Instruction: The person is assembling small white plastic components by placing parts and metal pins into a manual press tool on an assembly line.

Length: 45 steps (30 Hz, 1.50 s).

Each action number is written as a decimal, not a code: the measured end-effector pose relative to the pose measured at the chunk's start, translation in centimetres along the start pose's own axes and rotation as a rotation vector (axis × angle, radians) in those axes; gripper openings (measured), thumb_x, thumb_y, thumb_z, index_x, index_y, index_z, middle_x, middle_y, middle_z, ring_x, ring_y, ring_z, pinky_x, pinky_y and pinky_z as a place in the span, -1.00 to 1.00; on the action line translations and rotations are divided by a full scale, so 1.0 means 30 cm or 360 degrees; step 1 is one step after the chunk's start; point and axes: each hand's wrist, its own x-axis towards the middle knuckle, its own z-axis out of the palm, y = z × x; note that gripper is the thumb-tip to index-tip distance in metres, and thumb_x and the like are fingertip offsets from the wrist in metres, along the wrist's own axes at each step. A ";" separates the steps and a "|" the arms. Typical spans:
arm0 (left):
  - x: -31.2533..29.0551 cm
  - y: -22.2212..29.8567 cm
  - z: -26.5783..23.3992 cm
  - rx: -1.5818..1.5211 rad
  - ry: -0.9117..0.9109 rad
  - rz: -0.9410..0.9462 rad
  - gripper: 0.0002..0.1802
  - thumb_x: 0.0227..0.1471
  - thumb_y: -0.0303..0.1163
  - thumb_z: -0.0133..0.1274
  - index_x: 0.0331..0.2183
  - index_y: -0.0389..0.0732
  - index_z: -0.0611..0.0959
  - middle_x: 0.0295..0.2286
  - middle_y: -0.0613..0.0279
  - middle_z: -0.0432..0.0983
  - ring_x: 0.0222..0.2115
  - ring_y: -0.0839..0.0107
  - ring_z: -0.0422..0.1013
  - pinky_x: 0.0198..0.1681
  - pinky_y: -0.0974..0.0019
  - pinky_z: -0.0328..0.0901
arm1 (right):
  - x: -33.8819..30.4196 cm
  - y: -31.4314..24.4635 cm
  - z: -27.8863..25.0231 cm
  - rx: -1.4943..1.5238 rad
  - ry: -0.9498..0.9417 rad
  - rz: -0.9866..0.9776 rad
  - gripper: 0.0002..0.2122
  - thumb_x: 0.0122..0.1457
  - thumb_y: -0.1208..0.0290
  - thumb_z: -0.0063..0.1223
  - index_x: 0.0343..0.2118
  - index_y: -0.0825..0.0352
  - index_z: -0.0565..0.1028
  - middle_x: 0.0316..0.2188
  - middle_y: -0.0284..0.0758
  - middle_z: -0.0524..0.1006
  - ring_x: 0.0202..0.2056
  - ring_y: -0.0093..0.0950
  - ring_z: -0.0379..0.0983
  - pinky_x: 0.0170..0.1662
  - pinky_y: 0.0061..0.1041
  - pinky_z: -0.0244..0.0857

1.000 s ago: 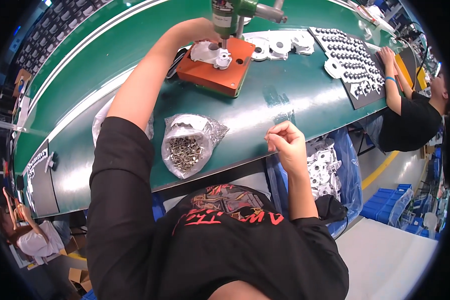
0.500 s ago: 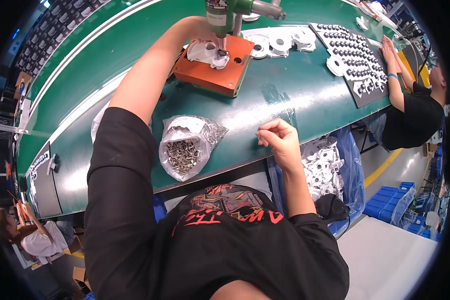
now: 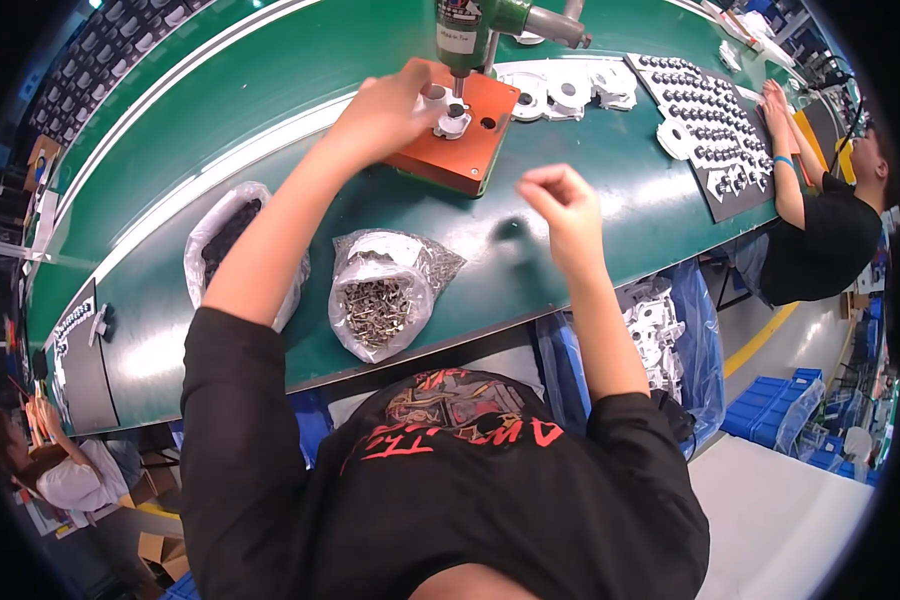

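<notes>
An orange fixture block (image 3: 450,160) holds a white moulded part (image 3: 454,125) with a dark round piece on it. Directly above stands the vertical tip of a green press-like tool (image 3: 458,85). My left hand (image 3: 395,112) is at the left side of the white part, covering much of it. Motion smears its fingers, so their grip is unclear. Over the bench to the right of the block, my right hand (image 3: 568,205) is raised, thumb and fingertips pinched together. Whatever may be between them is too small to make out. A clear bag of small metal screws (image 3: 375,312) lies open nearer me.
Left of the screws is a bag of dark pieces (image 3: 232,235). White parts (image 3: 568,92) line up behind the block, beside a dark board of assembled parts (image 3: 705,130). A blue-lined bin (image 3: 708,350) sits below the bench edge. Another person (image 3: 820,220) works at right.
My left hand has come back toward me from behind the tool to the left of the white part. My right hand has risen farther over the bench, still pinched. The view has shifted slightly.
</notes>
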 end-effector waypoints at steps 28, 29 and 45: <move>-0.114 -0.049 0.147 0.0274 0.0322 0.0518 0.03 -0.55 0.16 0.31 -0.12 -0.39 0.39 -0.16 -0.21 0.41 -0.05 -0.04 0.32 0.04 0.13 0.22 | 0.369 0.110 0.170 -0.0942 0.0007 -0.0699 -0.88 -0.02 0.51 0.10 -0.40 0.40 0.51 -0.38 -0.26 0.53 -0.36 -0.51 0.45 -0.23 -0.54 0.30; -0.115 -0.048 0.146 0.0281 0.0325 0.0527 0.03 -0.54 0.16 0.31 -0.12 -0.39 0.39 -0.16 -0.20 0.41 -0.04 -0.04 0.32 0.04 0.13 0.22 | 0.366 0.117 0.162 -0.0937 -0.0048 -0.0831 -0.88 -0.02 0.53 0.07 -0.38 0.39 0.51 -0.34 -0.26 0.51 -0.29 -0.47 0.42 -0.17 -0.53 0.27; -0.117 -0.044 0.148 0.0320 0.0308 0.0498 0.02 -0.51 0.19 0.29 -0.10 -0.38 0.40 -0.14 -0.19 0.41 -0.02 -0.03 0.30 0.06 0.13 0.19 | 0.310 0.099 0.142 -0.1190 -0.0201 -0.1100 -0.70 -0.07 0.55 -0.12 -0.22 0.29 0.51 -0.15 -0.23 0.45 -0.06 -0.23 0.27 0.07 -0.29 0.09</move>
